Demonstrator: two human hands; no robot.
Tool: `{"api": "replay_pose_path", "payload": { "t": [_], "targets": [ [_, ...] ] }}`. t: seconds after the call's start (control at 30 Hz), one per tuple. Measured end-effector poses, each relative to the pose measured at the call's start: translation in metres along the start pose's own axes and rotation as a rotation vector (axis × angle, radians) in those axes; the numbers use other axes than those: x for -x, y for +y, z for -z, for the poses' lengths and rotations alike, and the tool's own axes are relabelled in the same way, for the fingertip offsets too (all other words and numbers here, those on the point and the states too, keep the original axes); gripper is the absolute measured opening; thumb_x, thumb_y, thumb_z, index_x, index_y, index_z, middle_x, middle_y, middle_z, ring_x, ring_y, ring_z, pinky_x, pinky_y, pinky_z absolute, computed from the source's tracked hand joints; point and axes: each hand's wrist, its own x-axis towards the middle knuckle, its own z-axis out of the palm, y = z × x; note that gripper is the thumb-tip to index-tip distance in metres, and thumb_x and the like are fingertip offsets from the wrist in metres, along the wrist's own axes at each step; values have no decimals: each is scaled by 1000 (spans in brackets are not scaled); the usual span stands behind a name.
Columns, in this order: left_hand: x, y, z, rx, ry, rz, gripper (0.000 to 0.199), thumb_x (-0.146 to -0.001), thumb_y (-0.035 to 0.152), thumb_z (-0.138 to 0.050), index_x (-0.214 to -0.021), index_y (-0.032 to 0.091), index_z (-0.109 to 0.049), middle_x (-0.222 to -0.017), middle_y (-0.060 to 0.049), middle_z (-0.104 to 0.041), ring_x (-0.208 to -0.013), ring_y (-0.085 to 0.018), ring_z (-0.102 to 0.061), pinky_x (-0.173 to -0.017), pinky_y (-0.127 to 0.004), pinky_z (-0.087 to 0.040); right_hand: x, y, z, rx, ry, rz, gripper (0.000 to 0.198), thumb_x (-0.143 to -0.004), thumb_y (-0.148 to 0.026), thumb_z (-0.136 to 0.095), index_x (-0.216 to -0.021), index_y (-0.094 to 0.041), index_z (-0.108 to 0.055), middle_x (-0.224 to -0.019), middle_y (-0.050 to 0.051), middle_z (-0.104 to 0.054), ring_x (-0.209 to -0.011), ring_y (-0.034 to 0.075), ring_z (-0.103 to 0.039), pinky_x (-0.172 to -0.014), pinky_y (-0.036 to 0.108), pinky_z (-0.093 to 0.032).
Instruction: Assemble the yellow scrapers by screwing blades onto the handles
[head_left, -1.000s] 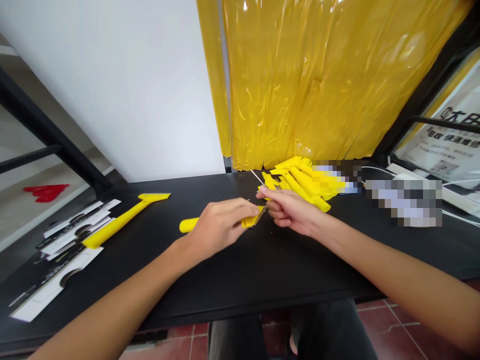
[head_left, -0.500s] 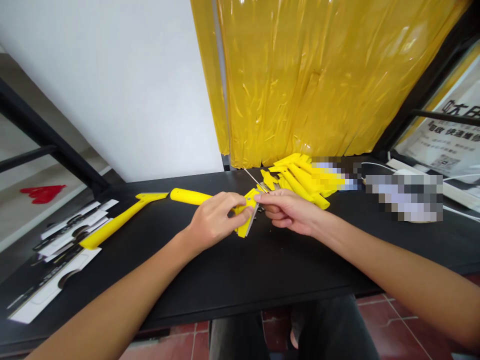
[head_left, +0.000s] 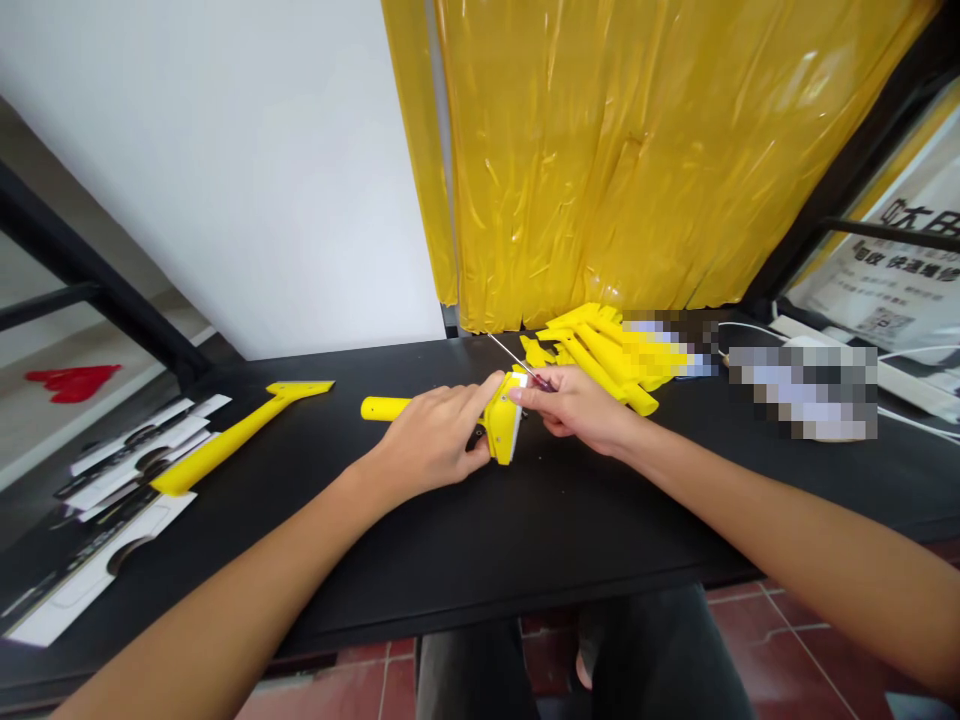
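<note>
Left hand (head_left: 435, 435) grips a yellow scraper (head_left: 501, 425) near its head, over the black table (head_left: 450, 560), between a second scraper (head_left: 227, 437) and a yellow pile (head_left: 600, 362). Right hand (head_left: 585, 405) closed on a screwdriver (head_left: 516, 358), tip pointing away, thumb by the head's pale edge (head_left: 517, 428). Risks: thumb slipping could get nicked if that edge is sharp; uneven pressure could twist the head; loose grip could drop the screwdriver.

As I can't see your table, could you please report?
Left hand gripping long yellow plastic scraper. Right hand at scraper's head, holding slim metal-shafted tool. Yellow plastic pieces heaped behind.
</note>
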Motion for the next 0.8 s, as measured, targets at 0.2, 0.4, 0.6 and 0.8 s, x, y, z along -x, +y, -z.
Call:
{"api": "replay_pose_path", "payload": {
  "t": [0.2,0.4,0.6,0.8],
  "targets": [
    [-2,12,5,165,-53,151,47,-93,40,-54,-137,22,-51,-109,-9,-72,-90,-27,-69,-76,-35,-48,0,4,1,138,-8,53,34,-79,-45,-77,-76,-19,-54,-59,-9,-37,-44,5,-29,-38,21,-20],
    [-5,11,4,349,-33,320,30,-94,47,-58,-78,22,-58,-61,4,-51,-54,-14,-46,-54,-26,-29,2,7,-5,316,33,121,33,-83,-47,-73,-75,-19,-58,-57,-8,-38,-44,6,-33,-39,21,-23],
    [-7,10,8,588,-31,364,32,-92,45,-62,-72,20,-57,-61,5,-47,-56,-12,-44,-54,-25,-30,5,4,-8,-18,-132,-32,34,-85,-48,-72,-77,-22,-53,-54,-11,-25,-44,6,-17,-37,20,-17],
    [-6,11,12,651,-32,395,33,-90,48,-63,-73,19,-59,-59,4,-50,-54,-12,-45,-52,-25,-32,5,4,-8,-139,-143,-63,36,-77,-39,-81,-75,-21,-50,-54,-12,-26,-48,6,-14,-39,19,-14]
  ]
}}
